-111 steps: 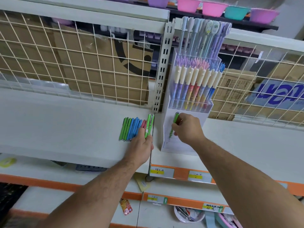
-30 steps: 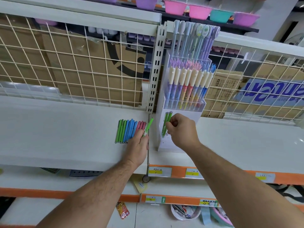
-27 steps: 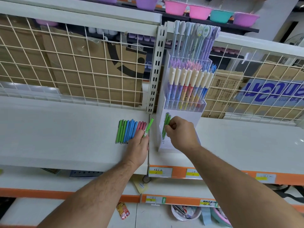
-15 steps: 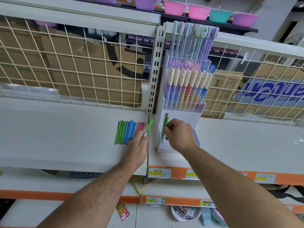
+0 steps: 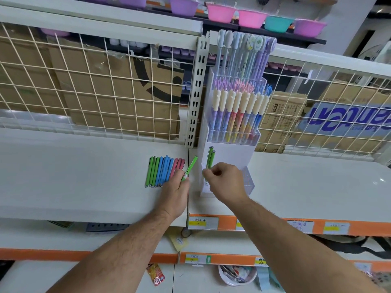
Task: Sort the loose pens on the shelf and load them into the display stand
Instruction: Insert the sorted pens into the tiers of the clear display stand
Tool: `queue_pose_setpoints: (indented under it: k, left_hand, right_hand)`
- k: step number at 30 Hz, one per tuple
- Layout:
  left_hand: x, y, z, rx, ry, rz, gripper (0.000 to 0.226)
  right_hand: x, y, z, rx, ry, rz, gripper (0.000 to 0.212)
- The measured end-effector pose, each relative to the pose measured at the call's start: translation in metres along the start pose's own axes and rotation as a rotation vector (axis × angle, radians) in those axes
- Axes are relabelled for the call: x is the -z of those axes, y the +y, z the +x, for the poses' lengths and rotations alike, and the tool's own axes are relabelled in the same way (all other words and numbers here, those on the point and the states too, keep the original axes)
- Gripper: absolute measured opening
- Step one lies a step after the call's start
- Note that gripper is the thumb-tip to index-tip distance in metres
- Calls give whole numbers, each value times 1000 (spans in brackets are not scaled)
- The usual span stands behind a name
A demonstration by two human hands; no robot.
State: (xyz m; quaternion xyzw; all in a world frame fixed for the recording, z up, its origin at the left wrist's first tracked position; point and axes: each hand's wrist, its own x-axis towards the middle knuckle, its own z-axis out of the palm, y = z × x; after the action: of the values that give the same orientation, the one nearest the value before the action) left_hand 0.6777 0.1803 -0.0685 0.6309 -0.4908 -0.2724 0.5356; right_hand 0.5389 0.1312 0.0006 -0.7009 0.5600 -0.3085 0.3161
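- While the left hand [image 5: 176,187] pinches one green pen [image 5: 191,167] at centre frame, the pen's long axis slants up-right, with the upper end toward the display stand [image 5: 232,152] just to the right.
- Nearer the stand, the right hand [image 5: 224,180] curls at two standing pens [image 5: 211,158] in the lowest tier; whether it grips them cannot be told.
- Other loose pens [image 5: 165,171] lie parallel on the shelf [image 5: 84,176], left of both hands.

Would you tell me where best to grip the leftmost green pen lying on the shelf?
Probably pinch the leftmost green pen mid-barrel, coming from above and the left: it lies flat, the next pen close against its right side, its left side open.
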Motion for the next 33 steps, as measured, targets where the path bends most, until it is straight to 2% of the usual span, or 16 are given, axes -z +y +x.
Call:
queue_pose_setpoints:
  k: [5, 12, 16, 19, 23, 26, 33]
  left_hand:
    - [-1, 0, -2, -33, -59, -77, 16]
    - [2, 3, -7, -76, -180, -41, 29]
    - [6, 8, -12, -121, -198, 92, 19]
    - [19, 8, -10, -155, -131, 295, 14]
    - [48, -11, -6, -224, 22, 633, 20]
    - [55, -22, -8, -203, 46, 807, 25]
    - [52, -24, -6, -168, 28, 897, 31]
  right_hand:
    - [-17, -12, -8, 4, -137, 149, 15]
    - [-15, -13, -13, 51, -78, 125, 14]
    - [-7, -16, -18, 88, -63, 103, 15]
    - [8, -25, -14, 102, -19, 124, 11]
    - [35, -35, -4, 113, 55, 90, 14]
    - [45, -35, 3, 114, 69, 8, 18]
    - [40, -28, 8, 159, 61, -183, 18]
